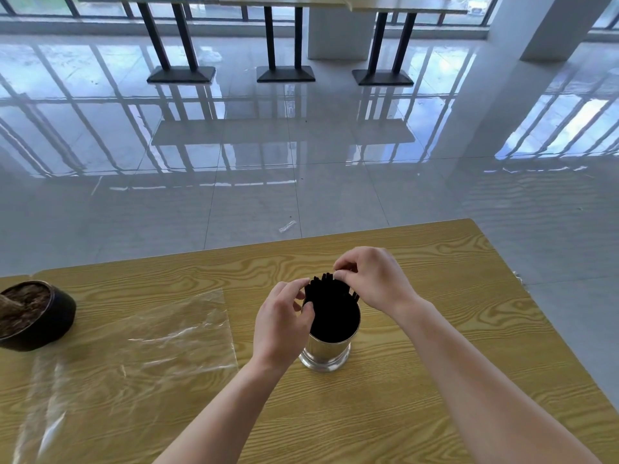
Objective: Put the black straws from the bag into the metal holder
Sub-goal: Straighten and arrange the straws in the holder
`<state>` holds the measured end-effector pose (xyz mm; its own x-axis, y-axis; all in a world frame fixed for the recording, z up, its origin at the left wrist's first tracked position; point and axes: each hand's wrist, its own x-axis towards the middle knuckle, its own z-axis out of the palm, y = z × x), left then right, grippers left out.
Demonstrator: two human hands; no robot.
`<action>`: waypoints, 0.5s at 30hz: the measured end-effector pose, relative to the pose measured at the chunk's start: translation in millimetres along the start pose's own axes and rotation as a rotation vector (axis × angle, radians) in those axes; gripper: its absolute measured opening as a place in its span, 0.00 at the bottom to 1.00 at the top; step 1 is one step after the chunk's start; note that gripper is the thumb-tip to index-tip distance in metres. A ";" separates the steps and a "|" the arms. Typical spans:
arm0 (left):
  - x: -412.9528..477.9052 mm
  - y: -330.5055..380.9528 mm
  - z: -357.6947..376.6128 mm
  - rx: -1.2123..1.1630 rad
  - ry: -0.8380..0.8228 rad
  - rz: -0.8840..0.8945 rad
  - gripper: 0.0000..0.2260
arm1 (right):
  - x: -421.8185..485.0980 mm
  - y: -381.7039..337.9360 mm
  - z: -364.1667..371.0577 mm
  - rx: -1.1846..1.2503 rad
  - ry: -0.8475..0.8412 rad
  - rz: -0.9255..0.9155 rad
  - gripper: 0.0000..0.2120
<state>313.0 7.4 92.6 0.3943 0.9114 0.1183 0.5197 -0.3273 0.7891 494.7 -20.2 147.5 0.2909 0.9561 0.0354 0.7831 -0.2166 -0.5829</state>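
Observation:
A shiny metal holder (pixel 326 351) stands upright on the wooden table (pixel 435 329). A dense bunch of black straws (pixel 330 308) fills it, their tops sticking out above the rim. My left hand (pixel 281 324) is on the holder's left side, fingertips pinching the straws at the rim. My right hand (pixel 375 279) reaches over from the right, thumb and forefinger closed on the straw tops at the far side. The clear plastic bag (pixel 134 349) lies flat and empty on the table to the left.
A dark round pot (pixel 33 316) with brown filling sits at the table's left edge. Beyond the table's far edge is a glossy tiled floor with a small wrapper (pixel 287 226) and black table legs (pixel 281 41) farther back.

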 end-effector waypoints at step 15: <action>0.2 0.4 -2.4 -0.029 0.012 -0.017 0.17 | 7.4 -7.1 -20.7 0.002 0.157 -0.076 0.03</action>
<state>311.5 8.1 94.3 0.3766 0.9196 0.1120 0.5039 -0.3048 0.8082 502.7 -15.6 168.7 0.3134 0.9270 0.2059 0.8049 -0.1442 -0.5757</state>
